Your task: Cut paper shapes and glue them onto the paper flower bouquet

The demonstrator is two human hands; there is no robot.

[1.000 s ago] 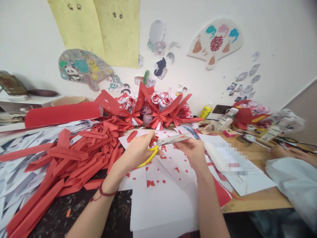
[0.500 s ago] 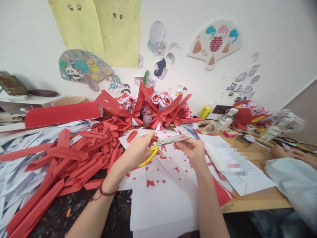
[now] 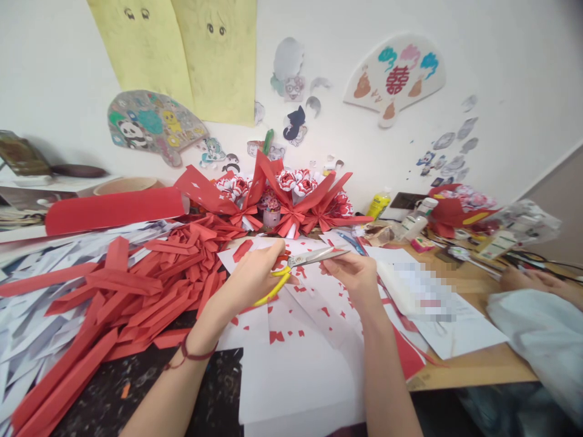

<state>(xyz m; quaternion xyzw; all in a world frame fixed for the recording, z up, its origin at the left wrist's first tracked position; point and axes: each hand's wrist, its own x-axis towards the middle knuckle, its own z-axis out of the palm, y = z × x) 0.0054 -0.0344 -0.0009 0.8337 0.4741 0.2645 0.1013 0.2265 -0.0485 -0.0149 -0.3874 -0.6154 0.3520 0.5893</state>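
My left hand (image 3: 257, 272) is closed around scissors (image 3: 313, 257) with yellow and red handles, the blades pointing right. At the blade tips, my right hand (image 3: 354, 274) pinches a small piece of red paper (image 3: 336, 249), mostly hidden by the fingers and blades. Both hands are over white paper sheets (image 3: 300, 370) strewn with small red paper scraps (image 3: 276, 337). To the left lies a large heap of folded red paper strips (image 3: 132, 285), beside a pile of folded white paper strips (image 3: 31, 315).
Red-wrapped paper flower bouquets (image 3: 294, 194) stand along the wall. A red paper roll (image 3: 116, 209) lies back left. At right are a yellow bottle (image 3: 379, 205), a white bottle (image 3: 419, 218) and a printed sheet (image 3: 455, 321). Another person's sleeve (image 3: 537, 334) rests at the far right.
Hardly anything differs. The scissors and both my hands stay in nearly the same place, and the other person's hand at the right has shifted slightly.
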